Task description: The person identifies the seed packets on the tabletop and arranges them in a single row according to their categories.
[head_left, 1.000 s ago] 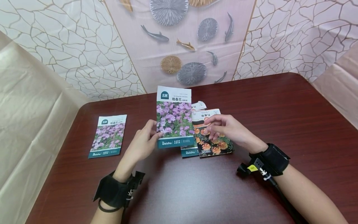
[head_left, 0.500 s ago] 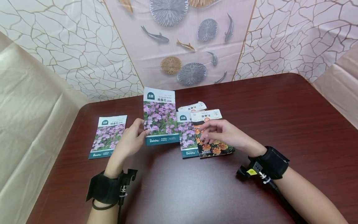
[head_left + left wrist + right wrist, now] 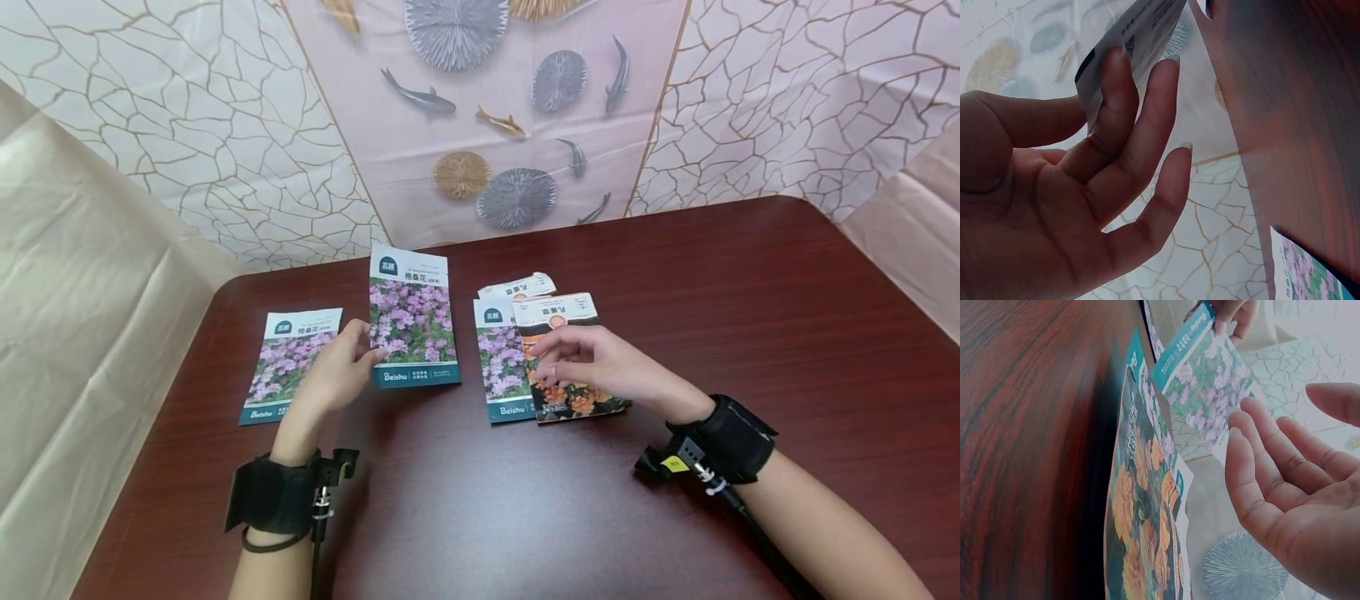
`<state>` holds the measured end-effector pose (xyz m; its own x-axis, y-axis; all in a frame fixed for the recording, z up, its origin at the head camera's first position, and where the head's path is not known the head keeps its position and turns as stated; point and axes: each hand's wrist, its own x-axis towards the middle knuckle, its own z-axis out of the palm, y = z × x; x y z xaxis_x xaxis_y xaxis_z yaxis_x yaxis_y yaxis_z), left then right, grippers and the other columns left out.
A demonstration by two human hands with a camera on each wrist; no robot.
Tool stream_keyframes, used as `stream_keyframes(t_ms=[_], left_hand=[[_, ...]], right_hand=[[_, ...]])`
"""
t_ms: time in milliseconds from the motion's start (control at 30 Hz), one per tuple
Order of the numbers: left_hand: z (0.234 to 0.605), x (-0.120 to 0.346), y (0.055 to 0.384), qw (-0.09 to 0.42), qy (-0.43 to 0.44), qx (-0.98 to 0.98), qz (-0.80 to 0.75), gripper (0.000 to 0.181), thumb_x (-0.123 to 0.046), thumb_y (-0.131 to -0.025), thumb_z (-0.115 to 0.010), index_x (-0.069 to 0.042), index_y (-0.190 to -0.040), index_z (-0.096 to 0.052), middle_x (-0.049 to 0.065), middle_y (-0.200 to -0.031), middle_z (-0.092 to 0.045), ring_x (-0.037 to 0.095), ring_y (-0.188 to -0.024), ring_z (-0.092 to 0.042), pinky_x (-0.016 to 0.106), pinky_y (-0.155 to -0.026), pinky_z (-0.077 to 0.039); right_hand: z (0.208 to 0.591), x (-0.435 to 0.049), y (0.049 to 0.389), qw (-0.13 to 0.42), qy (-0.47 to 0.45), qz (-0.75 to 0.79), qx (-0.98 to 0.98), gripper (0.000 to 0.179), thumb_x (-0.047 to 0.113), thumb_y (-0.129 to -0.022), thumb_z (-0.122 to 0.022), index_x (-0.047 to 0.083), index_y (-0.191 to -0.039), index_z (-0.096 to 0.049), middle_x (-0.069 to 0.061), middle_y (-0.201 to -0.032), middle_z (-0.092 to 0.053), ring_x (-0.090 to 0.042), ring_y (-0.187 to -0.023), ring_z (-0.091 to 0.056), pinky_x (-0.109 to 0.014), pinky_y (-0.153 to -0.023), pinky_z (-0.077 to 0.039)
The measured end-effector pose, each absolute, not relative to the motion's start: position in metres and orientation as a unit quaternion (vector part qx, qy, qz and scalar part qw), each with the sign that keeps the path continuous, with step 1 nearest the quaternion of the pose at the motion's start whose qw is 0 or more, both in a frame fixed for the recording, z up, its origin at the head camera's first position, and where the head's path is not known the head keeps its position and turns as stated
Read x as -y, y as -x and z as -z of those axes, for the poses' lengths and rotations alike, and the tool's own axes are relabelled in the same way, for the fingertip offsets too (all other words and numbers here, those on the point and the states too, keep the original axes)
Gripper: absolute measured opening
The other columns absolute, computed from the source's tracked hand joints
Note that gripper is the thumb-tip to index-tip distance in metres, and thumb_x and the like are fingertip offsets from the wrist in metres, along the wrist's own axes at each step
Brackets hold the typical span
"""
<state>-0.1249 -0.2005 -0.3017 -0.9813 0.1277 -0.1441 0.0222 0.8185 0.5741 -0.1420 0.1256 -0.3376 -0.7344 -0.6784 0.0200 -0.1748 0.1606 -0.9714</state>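
My left hand [image 3: 339,367] pinches a purple-flower seed packet [image 3: 411,321] by its lower left edge, between thumb and fingers. The packet is raised off the table with its printed front toward me; its back shows in the left wrist view. My right hand [image 3: 592,362] hovers with loosely bent fingers and holds nothing. Below it lies an orange-flower seed packet [image 3: 581,407], partly covering a second purple-flower packet [image 3: 501,358]. Behind these, the white end of another packet [image 3: 525,285] sticks out, the rest hidden.
A third purple-flower packet [image 3: 273,375] lies at the left, partly behind my left hand and forearm. The dark red-brown table [image 3: 480,508] ends at the back against a patterned cloth [image 3: 517,108]. Plain pale cloth [image 3: 82,333] hangs along the left side.
My left hand has carried the raised purple-flower packet leftward, off the overlapping packets and nearer the one at left. My right hand has shifted only slightly, still over the orange-flower packet.
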Motion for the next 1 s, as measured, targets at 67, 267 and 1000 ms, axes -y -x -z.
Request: stream_keyframes(t_ms=[67,267,1000], left_hand=[[0.303,0.202,0.126,0.094,-0.033,-0.95,-0.295,0.031,-0.014,-0.096,-0.047,0.004,-0.12,-0.037,0.017,-0.088,-0.052,0.024,-0.069,-0.047,0.034,-0.059,-0.038],[0.306,0.206,0.128,0.099,-0.021,-0.952,-0.288,0.035,-0.015,-0.095,-0.048,0.006,-0.122,-0.037,0.028,-0.11,-0.052,0.036,-0.091,-0.055,0.041,-0.068,-0.045],[0.312,0.208,0.133,0.106,0.024,-0.964,-0.243,0.043,-0.014,-0.096,-0.047,0.009,-0.129,-0.034,0.03,-0.119,-0.047,0.033,-0.089,-0.053,0.043,-0.073,-0.045]], right_hand=[[0.338,-0.125,0.142,0.22,0.299,0.577,-0.728,0.029,0.002,-0.091,-0.053,-0.012,-0.116,-0.05,-0.027,-0.099,-0.06,-0.034,-0.092,-0.06,-0.04,-0.077,-0.05],[0.339,-0.122,0.14,0.219,0.31,0.566,-0.731,0.029,0.005,-0.091,-0.055,-0.011,-0.115,-0.051,-0.025,-0.099,-0.06,-0.034,-0.094,-0.059,-0.04,-0.077,-0.05],[0.339,-0.114,0.137,0.196,0.339,0.551,-0.737,0.027,0.001,-0.09,-0.055,-0.012,-0.113,-0.053,-0.021,-0.096,-0.061,-0.023,-0.088,-0.061,-0.031,-0.074,-0.05]])
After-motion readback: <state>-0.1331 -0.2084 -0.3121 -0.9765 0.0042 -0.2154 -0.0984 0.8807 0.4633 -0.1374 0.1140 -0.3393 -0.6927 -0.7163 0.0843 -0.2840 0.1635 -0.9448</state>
